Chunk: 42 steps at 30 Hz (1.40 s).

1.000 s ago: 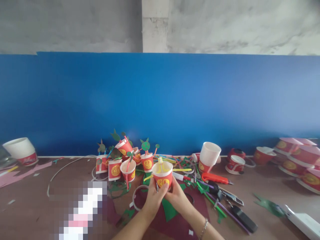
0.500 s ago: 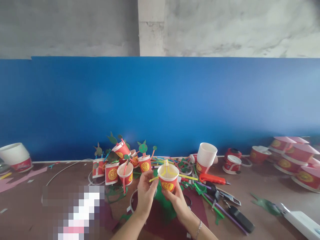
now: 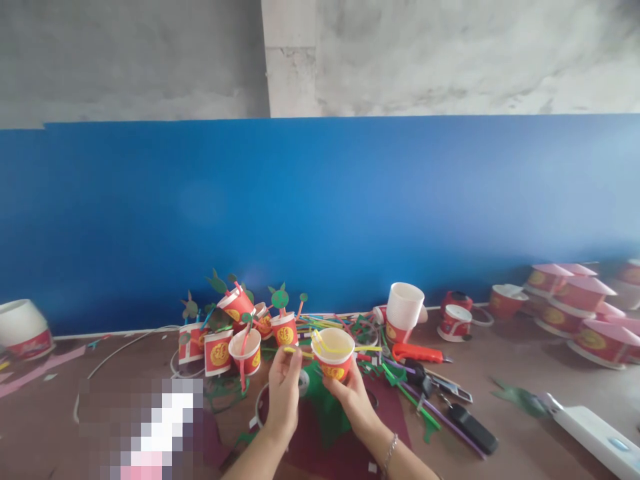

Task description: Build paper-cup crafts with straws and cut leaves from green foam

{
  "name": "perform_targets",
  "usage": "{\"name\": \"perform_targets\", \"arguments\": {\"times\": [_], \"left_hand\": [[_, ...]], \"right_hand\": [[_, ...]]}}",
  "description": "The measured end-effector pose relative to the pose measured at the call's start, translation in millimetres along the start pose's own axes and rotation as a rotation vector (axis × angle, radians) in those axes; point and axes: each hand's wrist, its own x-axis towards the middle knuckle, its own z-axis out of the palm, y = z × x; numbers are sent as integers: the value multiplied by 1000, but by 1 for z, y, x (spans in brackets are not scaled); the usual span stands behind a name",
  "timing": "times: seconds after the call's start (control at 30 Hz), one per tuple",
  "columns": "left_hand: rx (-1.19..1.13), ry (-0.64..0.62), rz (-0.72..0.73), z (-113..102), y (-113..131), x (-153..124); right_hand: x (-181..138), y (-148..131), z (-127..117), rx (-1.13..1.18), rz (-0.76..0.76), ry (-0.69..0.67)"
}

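Observation:
A red-and-white paper cup (image 3: 336,367) with a yellow emblem stands upright in my right hand (image 3: 354,399), whose fingers wrap its lower side. A yellow drinking straw (image 3: 301,354) sticks out of the cup's left side, and my left hand (image 3: 284,393) pinches its outer end between thumb and fingers. More yellow straw shows inside the cup, bent near the left rim, and another yellow length reaches out to the right. Below the hands lie green paper (image 3: 325,407) and a dark red sheet (image 3: 390,413).
Decorated paper cups (image 3: 245,352) with straws and green cutouts cluster at back left. Loose straws (image 3: 320,323) lie behind the hands. On the right are stacked white cups (image 3: 404,305), an orange cutter (image 3: 419,353), a black key fob (image 3: 473,427), a white-handled tool (image 3: 595,437) and pink-topped cups (image 3: 597,341).
My left hand has moved a little left, away from the cup, along with the straw end. The straw inside the cup now bends toward the left rim. The view has shifted slightly.

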Motion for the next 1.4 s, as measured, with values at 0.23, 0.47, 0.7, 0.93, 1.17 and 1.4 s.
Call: {"name": "perform_targets", "arguments": {"times": [0.23,0.47,0.7,0.93,1.17,1.4], "left_hand": [[52,7,-48,0,13,5],[230,-94,39,11,32,7],[408,-304,-105,22,45,19],[415,-121,-58,18,25,22],[444,-143,1,12,35,30],[303,-156,-83,11,35,36]], "right_hand": [[-3,-3,5,-11,-43,-112],[-2,3,3,-68,-99,-130],[0,14,1,-85,-106,-214],[-1,0,-2,-49,-99,-291],[5,-56,3,-86,-84,-12],[21,-66,13,-257,-195,177]]}}
